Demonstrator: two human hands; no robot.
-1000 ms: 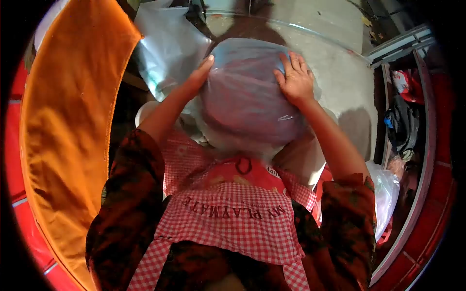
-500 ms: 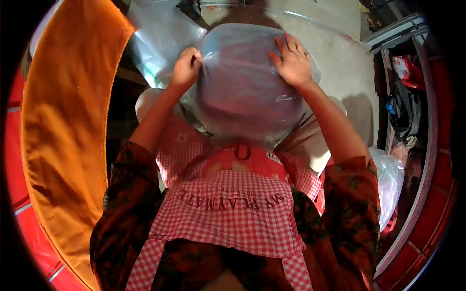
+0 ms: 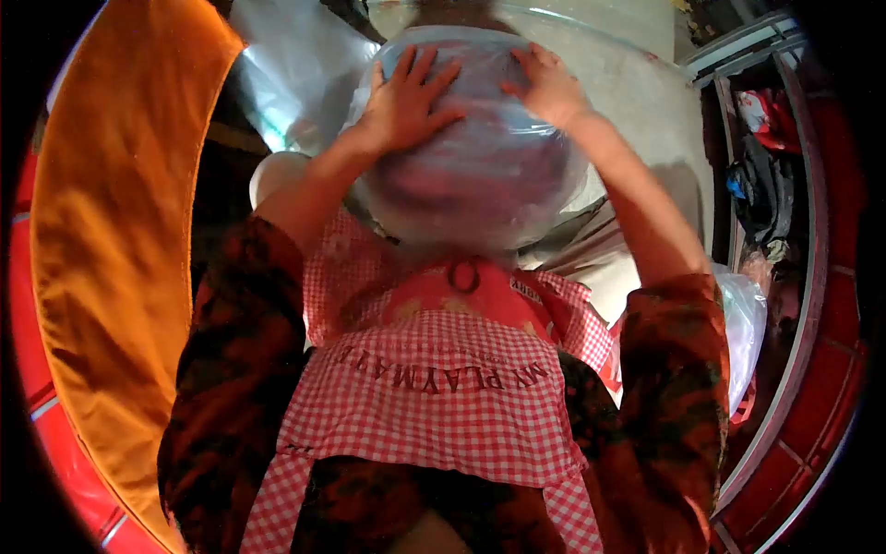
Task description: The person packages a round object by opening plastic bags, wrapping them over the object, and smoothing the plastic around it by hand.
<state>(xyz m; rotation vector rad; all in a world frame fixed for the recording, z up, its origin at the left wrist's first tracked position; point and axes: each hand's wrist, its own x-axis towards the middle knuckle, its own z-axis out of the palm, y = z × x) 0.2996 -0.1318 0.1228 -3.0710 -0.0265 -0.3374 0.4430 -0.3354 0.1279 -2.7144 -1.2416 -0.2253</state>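
A large bulging clear plastic bag (image 3: 480,171) stands in front of my lap, with something dark reddish and bluish inside that I cannot make out through the film. My left hand (image 3: 408,103) lies on its upper left side, fingers spread over the plastic. On the upper right side rests my right hand (image 3: 552,90), its thumb and fingers apart and partly blurred. Neither hand grips anything. Below the bag, a red-and-white checked apron (image 3: 425,397) covers my front.
A loose sheet of clear plastic (image 3: 300,65) lies to the upper left. An orange cloth (image 3: 120,240) hangs along the left. At the right, a metal-framed rack (image 3: 798,231) holds bags and dark items, with another clear plastic bag (image 3: 743,323) beside it. Pale floor (image 3: 637,111) shows beyond.
My left hand has let go of its pinch at the bag's left edge and now lies spread on top. My right hand has shifted slightly up. The bag sits a little higher in view.
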